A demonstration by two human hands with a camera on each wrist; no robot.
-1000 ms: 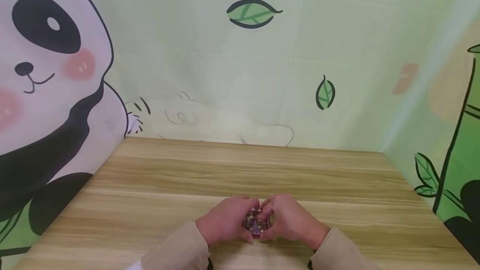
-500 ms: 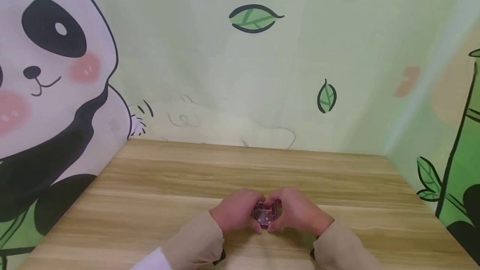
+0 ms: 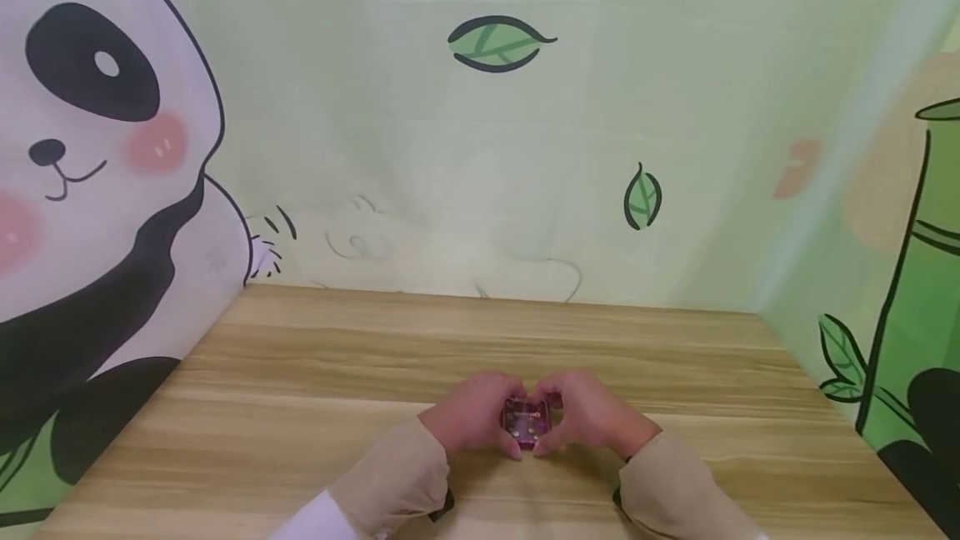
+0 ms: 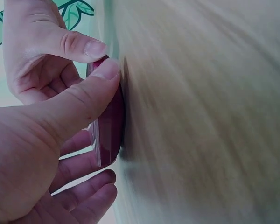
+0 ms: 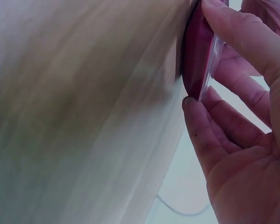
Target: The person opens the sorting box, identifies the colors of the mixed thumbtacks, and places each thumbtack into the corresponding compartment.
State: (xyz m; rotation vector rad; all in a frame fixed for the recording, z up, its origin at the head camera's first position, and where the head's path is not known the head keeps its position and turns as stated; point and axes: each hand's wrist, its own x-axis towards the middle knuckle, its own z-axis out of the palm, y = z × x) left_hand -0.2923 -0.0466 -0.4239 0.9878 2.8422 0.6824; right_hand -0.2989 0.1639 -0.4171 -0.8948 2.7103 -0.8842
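A small flat magenta case (image 3: 527,423) with a clear top sits between both hands, low over or on the wooden table. Small pale dots show on its face in the head view; their kind is too small to tell. My left hand (image 3: 472,413) grips its left side, thumb at the near edge and fingers round the far side. On the opposite side, my right hand (image 3: 594,413) holds it with thumb and fingers likewise. The left wrist view shows both thumbs close together on the case's dark red side (image 4: 111,126). In the right wrist view, fingertips touch the case's rim (image 5: 196,60).
The wood-grain table (image 3: 322,357) stretches out around the hands. Behind it hangs a pale green backdrop (image 3: 405,123) with leaf drawings. A printed panda (image 3: 97,190) covers the left side, and green bamboo (image 3: 911,315) the right.
A second ago the right fingers lay over the case's face; now they hold its edge and more of the face shows. Both hands and the case have shifted slightly away from the person.
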